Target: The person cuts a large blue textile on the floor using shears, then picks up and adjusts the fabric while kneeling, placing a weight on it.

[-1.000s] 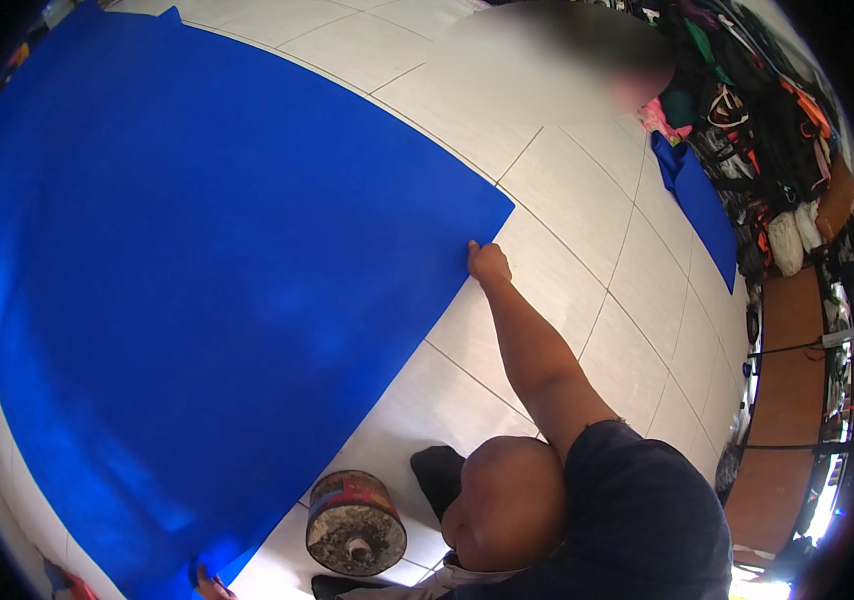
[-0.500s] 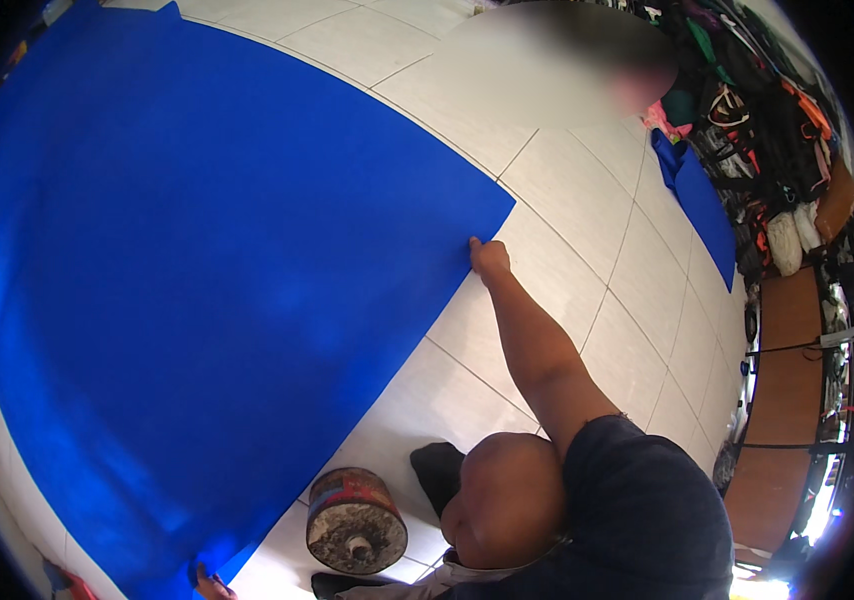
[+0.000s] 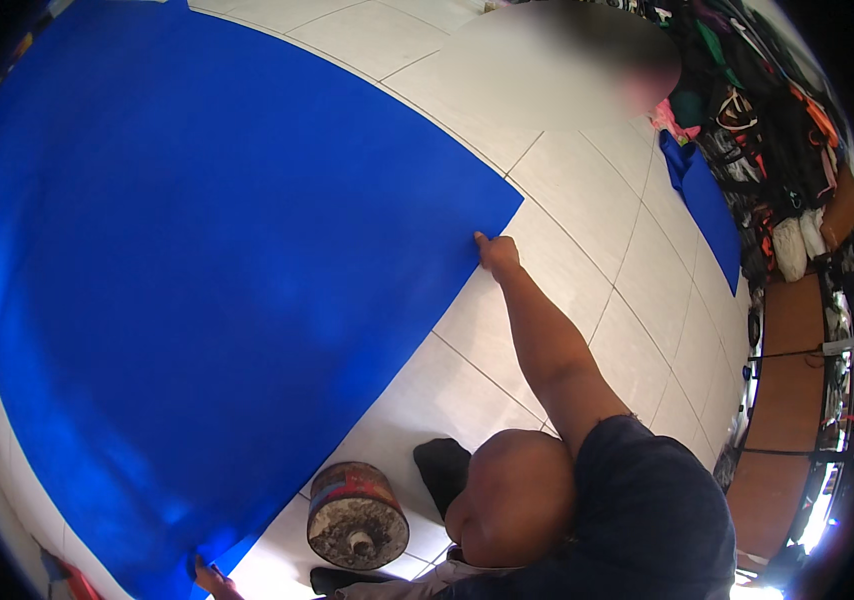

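Blue sheet (image 3: pixel 227 260) lies on tiled floor (image 3: pixel 572 225) — one corner pointing right, long axis unclear — its near edge, slanting up rightward, pinched in the closed grip of left hand (image 3: pixel 213 577) and right hand (image 3: pixel 498 256).

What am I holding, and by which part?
The blue sheet: right hand pinches its edge near a corner; left hand touches it lower down, grip unclear.

A single wide fisheye view looks steeply down from the person's head toward the tiled floor (image 3: pixel 572 240); the bare knee (image 3: pixel 519 495) and dark sleeve (image 3: pixel 659 510) sit close to the lens, low in view, while the blue sheet (image 3: pixel 227 250) spreads farther off and straight edges bend near the black, rounded border
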Action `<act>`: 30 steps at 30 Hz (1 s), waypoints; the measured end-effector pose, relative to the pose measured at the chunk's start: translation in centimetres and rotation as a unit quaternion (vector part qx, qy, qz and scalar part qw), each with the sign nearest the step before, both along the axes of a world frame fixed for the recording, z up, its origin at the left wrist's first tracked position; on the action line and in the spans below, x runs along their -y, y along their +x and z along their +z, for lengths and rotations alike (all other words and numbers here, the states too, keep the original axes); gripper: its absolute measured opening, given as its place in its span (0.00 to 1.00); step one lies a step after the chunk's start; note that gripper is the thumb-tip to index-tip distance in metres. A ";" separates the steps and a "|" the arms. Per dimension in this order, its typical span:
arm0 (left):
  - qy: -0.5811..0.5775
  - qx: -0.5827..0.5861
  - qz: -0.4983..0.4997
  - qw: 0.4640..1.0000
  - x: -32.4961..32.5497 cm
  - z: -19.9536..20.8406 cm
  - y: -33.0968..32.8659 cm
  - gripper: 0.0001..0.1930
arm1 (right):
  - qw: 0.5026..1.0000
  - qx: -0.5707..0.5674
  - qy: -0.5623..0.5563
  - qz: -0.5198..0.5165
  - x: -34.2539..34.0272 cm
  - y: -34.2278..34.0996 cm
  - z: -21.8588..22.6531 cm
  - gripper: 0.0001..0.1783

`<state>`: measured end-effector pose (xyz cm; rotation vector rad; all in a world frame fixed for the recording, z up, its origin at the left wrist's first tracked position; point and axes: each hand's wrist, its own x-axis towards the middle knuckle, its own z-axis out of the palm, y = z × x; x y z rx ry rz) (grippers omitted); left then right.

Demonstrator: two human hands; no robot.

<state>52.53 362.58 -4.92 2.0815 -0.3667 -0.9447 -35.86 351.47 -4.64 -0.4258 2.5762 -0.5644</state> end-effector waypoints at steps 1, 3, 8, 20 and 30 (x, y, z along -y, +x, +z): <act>-0.002 0.002 -0.001 1.000 -0.3 -0.1 0.2 0.23 | 1.000 0.000 0.014 0.009 0.1 0.0 0.0 0.31; -0.007 -0.002 -0.001 1.000 -1.0 -0.2 0.7 0.23 | 0.999 -0.016 0.043 0.026 0.6 -0.1 0.2 0.33; -0.014 0.046 -0.041 0.998 -2.1 -0.9 4.8 0.22 | 0.982 -0.154 0.089 0.058 1.1 0.6 -1.3 0.40; -0.047 0.008 0.036 0.998 -0.3 1.8 -1.3 0.13 | 0.961 -0.221 -0.009 0.167 -0.2 10.1 6.4 0.33; -0.061 -0.058 0.089 0.992 0.4 0.6 0.4 0.13 | 0.783 -0.191 -0.036 0.591 -4.2 25.0 5.7 0.31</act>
